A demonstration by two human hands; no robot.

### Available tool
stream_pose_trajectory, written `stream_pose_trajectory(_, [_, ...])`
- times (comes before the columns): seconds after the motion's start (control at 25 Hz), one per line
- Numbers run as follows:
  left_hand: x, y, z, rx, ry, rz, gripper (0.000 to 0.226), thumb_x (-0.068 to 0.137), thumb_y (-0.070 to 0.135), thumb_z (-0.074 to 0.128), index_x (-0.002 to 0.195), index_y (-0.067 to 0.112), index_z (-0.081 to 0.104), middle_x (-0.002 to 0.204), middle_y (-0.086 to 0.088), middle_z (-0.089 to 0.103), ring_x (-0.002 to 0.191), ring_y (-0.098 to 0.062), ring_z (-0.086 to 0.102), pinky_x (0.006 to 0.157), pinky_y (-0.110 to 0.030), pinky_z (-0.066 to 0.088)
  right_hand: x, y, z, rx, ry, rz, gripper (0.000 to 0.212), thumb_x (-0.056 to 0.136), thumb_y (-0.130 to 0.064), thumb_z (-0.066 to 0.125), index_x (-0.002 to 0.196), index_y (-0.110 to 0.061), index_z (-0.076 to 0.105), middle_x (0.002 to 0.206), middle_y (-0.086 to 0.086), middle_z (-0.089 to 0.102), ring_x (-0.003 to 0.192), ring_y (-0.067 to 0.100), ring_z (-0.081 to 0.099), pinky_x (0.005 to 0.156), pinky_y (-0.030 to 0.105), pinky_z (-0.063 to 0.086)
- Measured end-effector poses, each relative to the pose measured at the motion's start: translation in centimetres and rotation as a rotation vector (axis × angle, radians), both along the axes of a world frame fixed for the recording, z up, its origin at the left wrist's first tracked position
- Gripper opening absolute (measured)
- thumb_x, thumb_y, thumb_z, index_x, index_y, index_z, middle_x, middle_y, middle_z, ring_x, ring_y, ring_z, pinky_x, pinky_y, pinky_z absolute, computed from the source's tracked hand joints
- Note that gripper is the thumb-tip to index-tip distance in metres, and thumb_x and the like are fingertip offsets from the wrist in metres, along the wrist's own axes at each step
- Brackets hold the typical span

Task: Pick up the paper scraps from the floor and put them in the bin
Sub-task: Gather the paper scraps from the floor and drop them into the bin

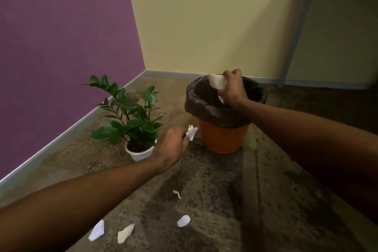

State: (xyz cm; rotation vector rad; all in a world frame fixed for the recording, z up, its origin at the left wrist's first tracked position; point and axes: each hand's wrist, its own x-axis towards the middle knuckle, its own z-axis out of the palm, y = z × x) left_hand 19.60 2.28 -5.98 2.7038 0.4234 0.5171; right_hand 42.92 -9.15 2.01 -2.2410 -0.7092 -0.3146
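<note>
Paper is held in both hands near the bin [224,139], an orange tub lined with a dark bag [206,106] folded over its rim. The right hand [232,90] is placed over the bin's mouth, its fingers [235,73] closed on a white folded scrap [216,83]; part of that scrap is covered by the hand, and a small white edge is seen below the palm, inside the opening. The inside of the bin is dark, and its contents cannot be made out. The left hand [170,149] is blurred, just left of the bin and in front of a potted plant [131,116] in a white pot [139,153], part of which is hidden behind the hand. A small white scrap [192,132] is pinched at its fingertips [185,139], though the exact grip is lost in the blur. On the mottled floor [266,200], four scraps are left: a thin curled scrap [177,194], a folded scrap [183,221], a torn scrap [125,233], and a scrap [97,233] close under the left forearm, by which a little of it may be hidden. Both forearms are cut off by the picture's edge. At the upper right, a dim recess is seen, with little detail distinguishable.
</note>
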Motion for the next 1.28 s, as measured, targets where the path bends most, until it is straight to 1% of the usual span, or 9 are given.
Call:
stream_pose_trajectory(0.24, [6.4,-2.0,6.0,-0.036,-0.276,-0.040,0.009,0.100,0.026,0.057,0.096,0.024,0.065,0.081,0.006,0.062,0.070,-0.006,0.059,0.055,-0.016,0.036,2.4,-2.1,0.0,-0.075,0.148,0.000,0.060,0.074,-0.003,0.084,0.125,-0.008,0.054,0.138,0.015,0.037,0.120,0.036,0.053,0.105,0.043,0.051])
stream_pose_trajectory(0.44, [10.4,-3.3,8.4,0.011,-0.365,-0.028,0.016,0.100,0.025,0.055,0.099,0.013,0.066,0.087,-0.002,0.064,0.077,-0.017,0.059,0.061,-0.027,0.044,3.5,-3.3,0.5,-0.064,0.171,0.097,0.060,0.081,0.004,0.075,0.134,-0.011,0.053,0.142,0.015,0.039,0.125,0.035,0.054,0.108,0.043,0.051])
stream_pose_trajectory(0.56, [12.8,-3.7,8.3,0.023,-0.344,-0.033,0.017,0.100,0.023,0.053,0.105,0.012,0.065,0.095,-0.006,0.066,0.085,-0.023,0.062,0.073,-0.038,0.052,3.5,-4.0,0.2,-0.025,0.137,0.105,0.046,0.085,0.014,0.056,0.124,-0.008,0.058,0.136,0.016,0.045,0.120,0.036,0.057,0.101,0.047,0.054])
stream_pose_trajectory(0.68, [14.9,-4.2,7.6,0.059,-0.346,-0.009,0.019,0.100,0.022,0.053,0.107,0.010,0.066,0.100,-0.010,0.068,0.092,-0.028,0.063,0.079,-0.036,0.049,3.0,-4.7,-0.3,0.002,0.076,0.139,0.026,0.087,0.010,0.055,0.107,-0.006,0.062,0.124,0.015,0.051,0.106,0.034,0.061,0.094,0.050,0.055])
stream_pose_trajectory(0.84, [17.2,-4.2,7.1,0.070,-0.302,0.056,0.025,0.103,0.030,0.048,0.104,0.011,0.065,0.100,-0.010,0.063,0.091,-0.025,0.058,0.075,-0.029,0.035,2.2,-5.6,-0.9,-0.008,-0.009,0.161,0.020,0.085,0.007,0.053,0.093,-0.008,0.063,0.114,0.011,0.053,0.097,0.031,0.057,0.087,0.051,0.053])
stream_pose_trajectory(0.96, [18.4,-4.0,6.6,-0.002,-0.192,0.036,0.017,0.102,0.024,0.050,0.087,0.019,0.054,0.089,-0.002,0.052,0.086,-0.025,0.057,0.069,-0.033,0.035,1.4,-5.9,-1.2,-0.054,-0.077,0.105,0.012,0.089,-0.003,0.056,0.089,-0.014,0.061,0.106,0.005,0.054,0.090,0.027,0.057,0.078,0.050,0.056])
stream_pose_trajectory(1.08, [19.0,-4.6,5.9,0.009,-0.100,0.044,0.016,0.101,0.016,0.052,0.086,0.022,0.051,0.089,0.000,0.051,0.087,-0.026,0.059,0.068,-0.033,0.038,0.8,-6.2,-1.4,-0.047,-0.101,0.021,0.009,0.092,-0.009,0.056,0.090,-0.017,0.061,0.103,0.001,0.056,0.086,0.021,0.057,0.075,0.047,0.057])
stream_pose_trajectory(1.2, [19.4,-4.8,6.0,-0.036,-0.070,0.040,0.012,0.098,0.011,0.055,0.101,0.021,0.061,0.098,-0.005,0.063,0.096,-0.027,0.065,0.073,-0.036,0.048,0.5,-6.6,-1.6,-0.069,-0.111,0.019,0.007,0.092,-0.012,0.057,0.093,-0.018,0.060,0.104,0.001,0.055,0.087,0.020,0.057,0.076,0.045,0.057])
stream_pose_trajectory(1.28, [19.2,-4.7,6.4,-0.065,-0.070,0.039,0.033,0.096,0.006,0.057,0.128,0.014,0.060,0.120,-0.010,0.067,0.111,-0.028,0.064,0.088,-0.039,0.055,0.4,-6.8,-1.6,-0.081,-0.124,0.022,0.006,0.092,-0.014,0.060,0.095,-0.019,0.059,0.105,0.001,0.055,0.088,0.020,0.058,0.076,0.043,0.057])
